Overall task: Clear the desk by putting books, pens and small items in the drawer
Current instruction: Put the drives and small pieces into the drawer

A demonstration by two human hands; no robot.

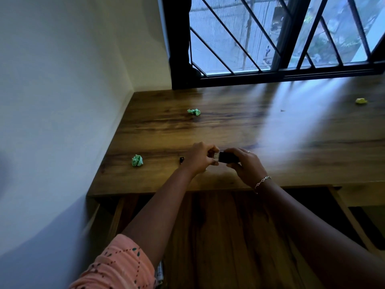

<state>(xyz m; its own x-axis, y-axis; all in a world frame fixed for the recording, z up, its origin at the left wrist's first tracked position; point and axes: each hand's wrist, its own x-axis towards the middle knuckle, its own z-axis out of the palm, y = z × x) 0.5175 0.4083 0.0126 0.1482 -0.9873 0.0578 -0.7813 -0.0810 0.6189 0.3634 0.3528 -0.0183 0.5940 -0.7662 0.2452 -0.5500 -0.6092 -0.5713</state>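
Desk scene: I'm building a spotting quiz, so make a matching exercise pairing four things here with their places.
Things:
1. yellow paper ball
2. black object
3. bracelet
4. tiny black piece

Places:
a. on the desk, just beside the left hand
b. on the right wrist
c. far right of the desk
d. held between left hand and right hand

Pairs: 1-c, 2-d, 3-b, 4-a

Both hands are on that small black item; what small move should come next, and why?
Probably lower the small black silver-ended item, pinched between left hand and right hand, into the open wooden drawer right below.
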